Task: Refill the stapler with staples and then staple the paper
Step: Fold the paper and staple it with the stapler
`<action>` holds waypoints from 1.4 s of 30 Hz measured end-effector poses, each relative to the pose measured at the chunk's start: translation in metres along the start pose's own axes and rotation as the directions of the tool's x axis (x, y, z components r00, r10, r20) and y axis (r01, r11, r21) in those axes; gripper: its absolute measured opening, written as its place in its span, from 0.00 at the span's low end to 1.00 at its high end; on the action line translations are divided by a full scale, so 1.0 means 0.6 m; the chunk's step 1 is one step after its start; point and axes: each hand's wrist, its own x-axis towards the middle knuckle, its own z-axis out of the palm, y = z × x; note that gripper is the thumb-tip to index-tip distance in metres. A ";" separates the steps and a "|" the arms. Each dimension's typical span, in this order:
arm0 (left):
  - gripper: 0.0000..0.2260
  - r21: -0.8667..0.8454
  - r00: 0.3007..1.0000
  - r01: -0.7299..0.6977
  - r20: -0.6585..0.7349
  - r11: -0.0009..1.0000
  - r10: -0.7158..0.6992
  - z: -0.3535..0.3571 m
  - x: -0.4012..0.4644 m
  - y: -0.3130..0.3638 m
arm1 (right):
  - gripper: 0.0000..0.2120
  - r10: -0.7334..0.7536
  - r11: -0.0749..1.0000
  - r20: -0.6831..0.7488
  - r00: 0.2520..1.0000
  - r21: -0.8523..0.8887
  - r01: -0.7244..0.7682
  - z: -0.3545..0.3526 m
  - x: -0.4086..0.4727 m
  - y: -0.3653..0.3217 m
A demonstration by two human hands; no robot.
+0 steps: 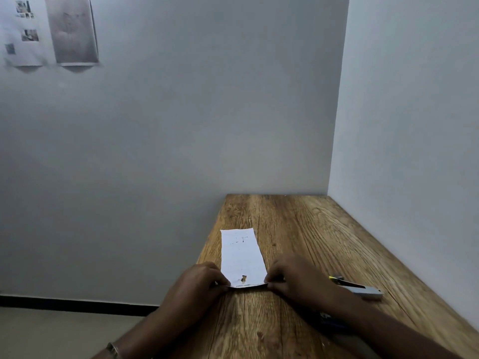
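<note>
1. Both my hands, left and right, are pinching the paper by its near corners, flat on the tabletop.
2. Stapler lies just right; I'd square the edges first.

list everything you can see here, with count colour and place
paper strip: 1, white, lying lengthwise on the table, near end pinched by both hands
stapler: 1, grey metal with a yellow bit at its far end, on the table right of the right hand, partly hidden by it
dark object: 1, dark blue or black, beside the right forearm, too hidden to identify
table: 1, brown wood grain, pushed into the wall corner
printed sheets: 2, grey and white, on the wall upper left
bracelet: 1, metallic, on the left wrist
left hand: holds the paper's near left corner
right hand: holds the paper's near right corner
</note>
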 end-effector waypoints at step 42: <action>0.32 0.369 0.984 -0.147 0.152 0.918 0.096 0.035 -0.003 0.061 | 0.10 -0.133 0.908 -0.027 0.991 -0.404 0.111 0.012 0.010 -0.055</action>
